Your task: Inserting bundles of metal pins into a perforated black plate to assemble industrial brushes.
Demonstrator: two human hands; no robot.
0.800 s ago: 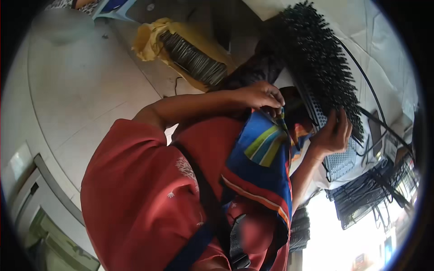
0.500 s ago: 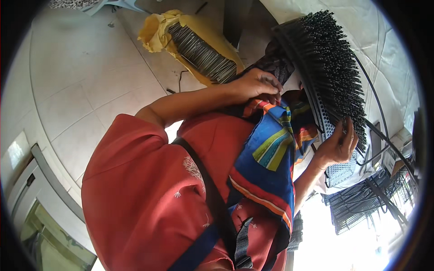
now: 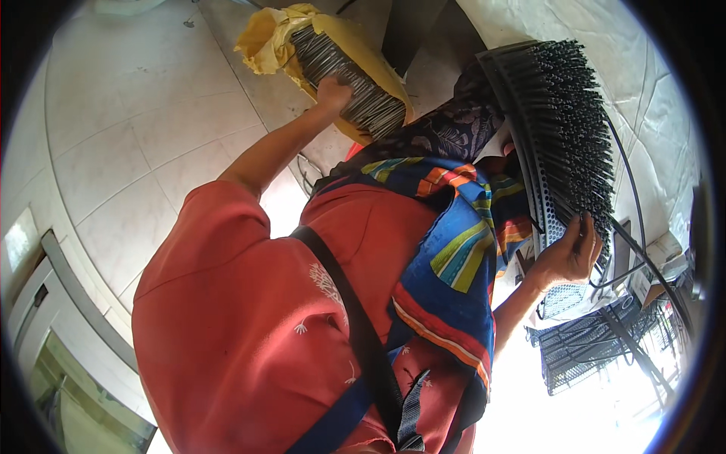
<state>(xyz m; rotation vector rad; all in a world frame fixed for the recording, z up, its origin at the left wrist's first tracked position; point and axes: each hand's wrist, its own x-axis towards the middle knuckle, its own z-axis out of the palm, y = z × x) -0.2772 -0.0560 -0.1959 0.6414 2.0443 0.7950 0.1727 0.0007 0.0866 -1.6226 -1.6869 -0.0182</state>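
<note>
My left hand (image 3: 335, 92) reaches onto a pile of thin grey metal rods (image 3: 370, 98), its fingertips hidden or blurred among them. The rods lie in a torn yellow wrapper (image 3: 265, 41) on the floor. At the right, a perforated metal panel (image 3: 541, 170) bristles with dense rows of thin black sticks (image 3: 567, 121). By the lower end of these sticks, my right hand (image 3: 569, 253) has its fingers curled and pinched together. Whatever is between those fingertips is too small to make out.
A colourful striped cloth (image 3: 454, 250) covers my lap. Black cables (image 3: 631, 174) run beside the panel. Black mesh racks (image 3: 582, 348) stand at the lower right. Pale floor tiles (image 3: 151, 129) spread to the left, near a grey-framed glass door (image 3: 83, 378).
My left hand has moved away from the cloth in my lap, out to the far left, onto the metal rods. My right hand stays by the black sticks.
</note>
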